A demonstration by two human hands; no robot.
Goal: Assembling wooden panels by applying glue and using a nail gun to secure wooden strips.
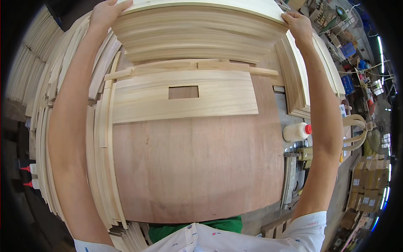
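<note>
A tall stack of thin pale wooden boards (197, 35) stands at the far side of the work surface. My left hand (104, 16) grips the left end of its top wooden board (201, 4), and my right hand (298, 26) grips the right end. Part of each hand's fingers is hidden by the board or the picture's edge. Nearer to me, a flat wooden panel (218, 94) with a rectangular cut-out lies on the reddish plywood sheet (197, 168). Its left end is beside the wooden strips along the sheet's left side.
Wooden strips (168, 67) form a fence behind the panel, and more strips (110, 168) run along the left. A white glue bottle with a red cap (296, 132) lies at right, near a metal clamp (289, 180). More boards (294, 80) are stacked at the far right.
</note>
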